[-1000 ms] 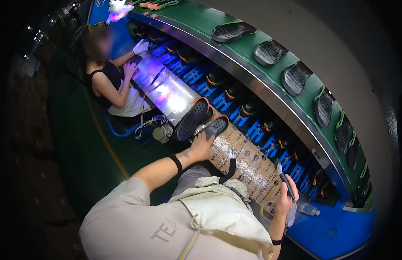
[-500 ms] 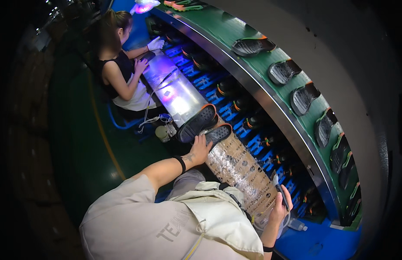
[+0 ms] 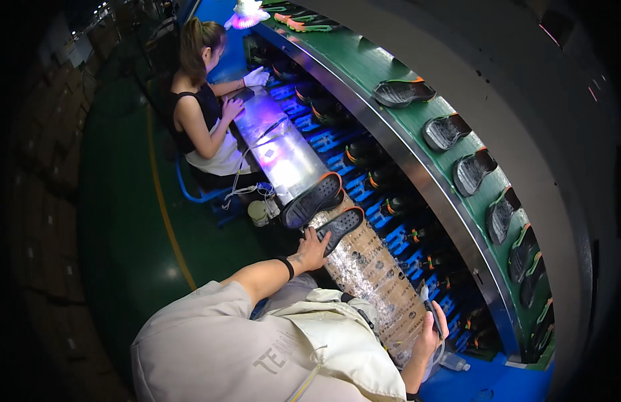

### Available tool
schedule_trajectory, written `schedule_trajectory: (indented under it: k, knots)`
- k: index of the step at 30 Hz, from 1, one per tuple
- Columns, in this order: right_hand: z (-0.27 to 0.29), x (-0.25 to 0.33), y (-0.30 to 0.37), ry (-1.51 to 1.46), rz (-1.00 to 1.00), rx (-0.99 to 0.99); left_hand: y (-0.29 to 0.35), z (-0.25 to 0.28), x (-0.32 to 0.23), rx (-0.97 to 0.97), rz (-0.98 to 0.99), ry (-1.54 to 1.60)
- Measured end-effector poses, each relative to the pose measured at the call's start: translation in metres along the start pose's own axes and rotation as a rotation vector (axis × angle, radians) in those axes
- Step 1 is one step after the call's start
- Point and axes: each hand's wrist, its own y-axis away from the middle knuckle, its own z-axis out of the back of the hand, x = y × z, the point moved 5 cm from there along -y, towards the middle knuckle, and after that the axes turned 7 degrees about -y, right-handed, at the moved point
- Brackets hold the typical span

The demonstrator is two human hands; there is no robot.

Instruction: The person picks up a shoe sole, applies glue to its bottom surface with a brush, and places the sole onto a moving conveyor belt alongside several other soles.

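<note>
My left hand (image 3: 312, 250) grips the heel end of a black shoe sole (image 3: 342, 229) with small round holes toward its toe. Just beyond lies another black sole (image 3: 314, 199) with an orange edge, partly covering a further dark piece. Both lie on a narrow bench (image 3: 384, 288) covered with brown printed material under clear film. Over at the bench's near right end, my right hand (image 3: 429, 335) is closed round a slim black-handled tool (image 3: 431, 313) with a pale tip; its exact kind is unclear.
A curved green conveyor (image 3: 444, 161) carries several black soles along the right. Below it, shoes sit on blue racks (image 3: 340, 163). At the far metal bench end (image 3: 283, 157) sits a co-worker (image 3: 202, 127) wearing one white glove. A clear bottle (image 3: 453, 362) lies near my right hand.
The view has shifted slightly, so most things appear lower. The sole in my left hand has come a little nearer to me, away from the other sole. My right hand keeps the tool.
</note>
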Motion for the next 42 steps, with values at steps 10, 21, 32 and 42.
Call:
schedule_trajectory:
  k: [10, 21, 32, 42]
  knots:
    - [0.006, 0.000, 0.002, -0.027, -0.029, -0.039, 0.047, 0.121, -0.005, -0.294, -0.169, 0.486]
    - [0.004, -0.029, 0.014, -0.030, -0.001, -0.140, -0.061, 0.420, 0.034, -0.951, -0.362, 0.299]
    - [-0.053, -0.058, 0.006, -0.023, -0.172, -0.261, -0.344, 0.454, 0.117, -0.510, -0.196, -0.053]
    - [-0.093, -0.042, -0.012, -0.012, -0.254, -0.365, -0.408, 0.479, 0.133, -0.665, -0.284, 0.084]
